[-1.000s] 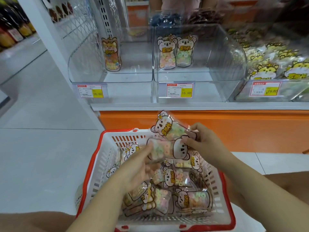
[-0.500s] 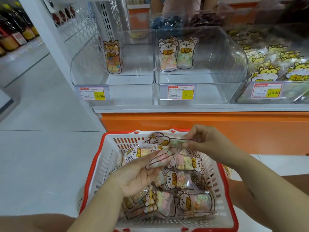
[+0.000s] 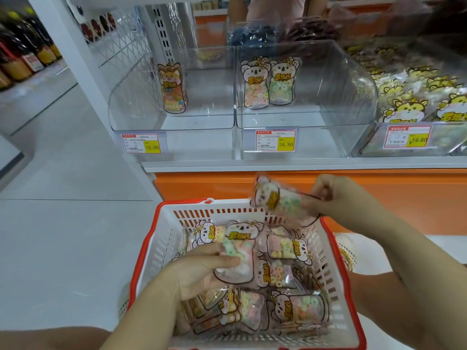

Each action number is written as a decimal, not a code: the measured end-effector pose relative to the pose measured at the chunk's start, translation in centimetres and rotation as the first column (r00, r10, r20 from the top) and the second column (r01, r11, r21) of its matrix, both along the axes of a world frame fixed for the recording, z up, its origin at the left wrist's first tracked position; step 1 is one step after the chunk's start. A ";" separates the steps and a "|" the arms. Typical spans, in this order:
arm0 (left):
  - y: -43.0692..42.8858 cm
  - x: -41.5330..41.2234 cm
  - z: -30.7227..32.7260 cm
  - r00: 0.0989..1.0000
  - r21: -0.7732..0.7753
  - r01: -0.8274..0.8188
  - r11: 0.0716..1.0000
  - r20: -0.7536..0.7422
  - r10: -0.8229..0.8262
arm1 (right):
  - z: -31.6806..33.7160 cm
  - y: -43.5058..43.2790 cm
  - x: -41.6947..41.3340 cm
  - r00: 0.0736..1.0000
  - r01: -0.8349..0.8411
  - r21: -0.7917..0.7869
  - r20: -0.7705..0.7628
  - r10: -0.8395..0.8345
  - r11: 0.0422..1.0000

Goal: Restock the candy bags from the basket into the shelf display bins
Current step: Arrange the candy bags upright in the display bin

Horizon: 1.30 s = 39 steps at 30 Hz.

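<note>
Right hand (image 3: 338, 198) has come up and back since the earlier frame. Its koala bag (image 3: 275, 200) was flat over the basket; now it's tilted above the far rim, motion-blurred, probably on its way to the shelf. Fingers curled tight, pinching the bag's lower end. Left hand (image 3: 197, 271) has dropped onto the pile: thumb lies across a second koala bag (image 3: 236, 253), other fingers hidden under it, so a light hold. Likely staging the next one while the right delivers. Basket (image 3: 149, 248), white with a red rim, sits low in front of the person and holds plenty more of the same bags, lying flat and overlapped. Target is most likely the middle bin (image 3: 353, 97): clear plastic, with two matching bags (image 3: 255, 84) upright at its back wall and a price tag (image 3: 275, 140) clipped on front. Left bin (image 3: 131, 107) holds one fox bag (image 3: 173, 89), a different product. Right bin (image 3: 449, 145) is heaped with yellow bags (image 3: 409, 107). Bins sit on a white shelf over an orange base (image 3: 404, 193). Pale tiled floor (image 3: 63, 223), bottles (image 3: 20, 59) racked far left, another person (image 3: 275, 8) partly visible behind the shelf.
</note>
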State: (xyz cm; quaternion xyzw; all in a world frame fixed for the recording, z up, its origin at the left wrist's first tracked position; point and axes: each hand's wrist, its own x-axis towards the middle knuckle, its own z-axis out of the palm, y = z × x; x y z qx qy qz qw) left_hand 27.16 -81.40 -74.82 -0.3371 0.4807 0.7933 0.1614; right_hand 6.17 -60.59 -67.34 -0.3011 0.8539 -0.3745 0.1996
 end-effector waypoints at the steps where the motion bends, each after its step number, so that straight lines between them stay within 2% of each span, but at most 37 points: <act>1: 0.1 -0.1 -0.1 0.998 -0.067 -0.060 0.996 0.029 0.062 | -0.3 -0.1 0.1 0.991 0.061 -0.077 0.121 -0.051 0.995; 3: 0.4 -0.5 -0.3 0.982 -0.169 -0.179 0.969 0.034 0.187 | -1.0 -0.8 1.3 0.882 0.187 -0.209 0.466 -0.070 0.960; 5: 1.0 -0.9 -0.2 0.967 -0.190 -0.249 0.950 -0.001 0.254 | -2.0 -1.8 3.6 0.712 0.288 -0.240 0.701 -0.040 0.927; 6: 1.3 -1.1 -0.1 0.963 -0.162 -0.269 0.949 -0.026 0.268 | -2.7 -2.3 4.8 0.668 0.312 -0.230 0.743 -0.041 0.922; 8: 2.1 -1.7 0.4 0.949 -0.096 -0.313 0.945 -0.062 0.309 | -4.3 -3.0 6.7 0.673 0.304 -0.207 0.737 -0.056 0.930; 10: 2.8 -2.1 1.4 0.932 -0.054 -0.359 0.932 -0.074 0.354 | -5.3 -3.2 7.5 0.756 0.249 -0.158 0.648 -0.090 0.955; 12: 3.0 -2.2 2.0 0.939 -0.039 -0.338 0.940 -0.087 0.334 | -5.3 -3.2 7.6 0.835 0.171 -0.110 0.544 -0.084 0.979; 14: 3.0 -2.2 2.0 0.952 -0.059 -0.290 0.955 -0.118 0.282 | -5.0 -3.2 7.8 0.861 0.132 -0.109 0.505 -0.059 0.985; 18: 3.3 -2.3 2.6 0.969 -0.286 -0.203 0.937 -0.197 0.149 | -3.9 -3.3 7.9 0.906 0.035 -0.110 0.424 0.015 0.993; 22: 2.6 -3.1 5.0 0.962 -0.540 -0.136 0.831 -0.272 -0.019 | -1.7 -3.2 6.8 0.974 -0.028 -0.059 0.221 0.040 0.998; 25: 1.5 -4.1 7.9 0.935 -0.674 -0.093 0.733 -0.311 -0.167 | 2.1 -2.9 4.9 0.997 -0.021 -0.145 0.074 0.032 0.989; 27: 1.0 -5.0 10.4 0.905 -0.769 -0.051 0.638 -0.305 -0.295 | 5.5 -2.7 3.4 0.993 -0.113 -0.161 -0.047 0.107 0.980; 30: 0.6 -6.8 13.8 0.846 -0.868 -0.026 0.496 -0.284 -0.452 | 10.1 -2.8 1.6 0.935 -0.296 0.005 -0.203 0.291 0.955; 32: 0.6 -8.1 15.6 0.819 -0.899 -0.029 0.437 -0.272 -0.506 | 12.1 -2.9 0.6 0.880 -0.344 0.101 -0.312 0.358 0.933; 36: 1.7 -10.6 18.6 0.786 -0.962 -0.093 0.256 -0.229 -0.574 | 14.1 -2.7 -1.1 0.822 -0.289 0.134 -0.473 0.317 0.948; 39: 1.9 -12.7 20.0 0.799 -0.962 -0.198 0.188 -0.269 -0.537 | 15.3 -2.0 -2.5 0.798 -0.176 0.033 -0.580 0.162 0.984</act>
